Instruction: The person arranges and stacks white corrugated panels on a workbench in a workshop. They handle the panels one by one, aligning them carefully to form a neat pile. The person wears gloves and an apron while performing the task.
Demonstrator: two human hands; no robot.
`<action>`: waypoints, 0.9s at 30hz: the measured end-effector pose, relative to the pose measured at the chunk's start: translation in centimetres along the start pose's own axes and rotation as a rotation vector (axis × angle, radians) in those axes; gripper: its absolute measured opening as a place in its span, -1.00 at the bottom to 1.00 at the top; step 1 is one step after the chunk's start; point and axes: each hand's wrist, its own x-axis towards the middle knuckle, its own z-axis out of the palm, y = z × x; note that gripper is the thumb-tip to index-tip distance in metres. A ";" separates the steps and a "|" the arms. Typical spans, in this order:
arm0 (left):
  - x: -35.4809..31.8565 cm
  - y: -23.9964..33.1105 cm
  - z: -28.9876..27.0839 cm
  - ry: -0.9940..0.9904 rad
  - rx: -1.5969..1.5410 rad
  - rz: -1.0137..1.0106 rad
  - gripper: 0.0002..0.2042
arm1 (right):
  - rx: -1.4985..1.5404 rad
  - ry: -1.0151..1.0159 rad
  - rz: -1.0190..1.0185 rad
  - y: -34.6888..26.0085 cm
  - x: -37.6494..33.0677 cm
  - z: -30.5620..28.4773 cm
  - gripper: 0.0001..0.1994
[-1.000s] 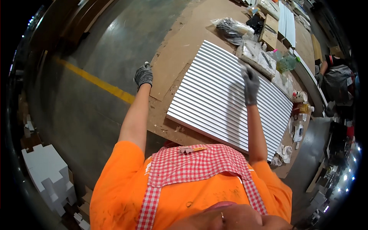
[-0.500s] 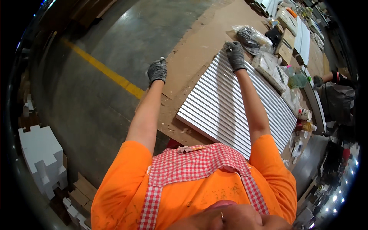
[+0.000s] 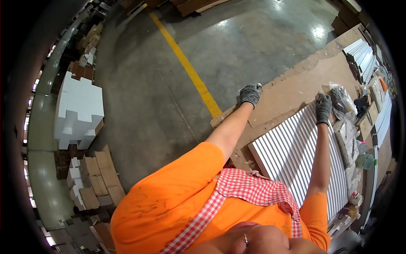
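right fingers (image 3: 323, 98) forward—at panel edge (image 3: 311, 108)

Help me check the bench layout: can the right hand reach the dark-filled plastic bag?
Probably yes: the right hand is close beside the dark-filled plastic bag, and nothing visible stands between them.
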 end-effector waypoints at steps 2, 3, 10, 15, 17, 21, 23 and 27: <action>-0.4 0.4 -0.1 0.030 -0.049 0.012 -0.53 | 0.049 0.054 0.033 0.1 -0.5 0.1 -0.79; -0.2 0.4 0.2 0.023 -0.024 0.012 -0.53 | 0.043 0.042 0.046 0.1 -0.8 0.2 -0.78; 0.0 0.4 0.2 -0.041 0.040 -0.003 -0.53 | 0.090 -0.026 0.163 -4.4 -3.1 -1.5 -0.79; 0.4 -0.5 1.0 0.002 0.094 0.019 -0.52 | 0.029 -0.008 0.104 -6.3 -3.1 -1.4 -0.88; 1.6 -2.5 2.3 -0.004 0.131 0.015 -0.51 | 0.061 0.007 0.083 -6.1 -2.6 -0.8 -0.92; 4.9 -6.8 7.4 0.064 0.078 -0.135 -0.47 | 0.152 -0.130 0.018 -3.0 -3.2 2.6 -0.75; 2.0 0.5 5.2 -0.028 -0.019 0.216 -0.52 | -0.028 0.155 0.054 0.9 -6.2 3.4 -0.73; 1.7 -0.1 2.8 -0.058 0.085 -0.005 -0.42 | 0.134 0.272 0.246 -2.8 -5.5 -0.6 -0.79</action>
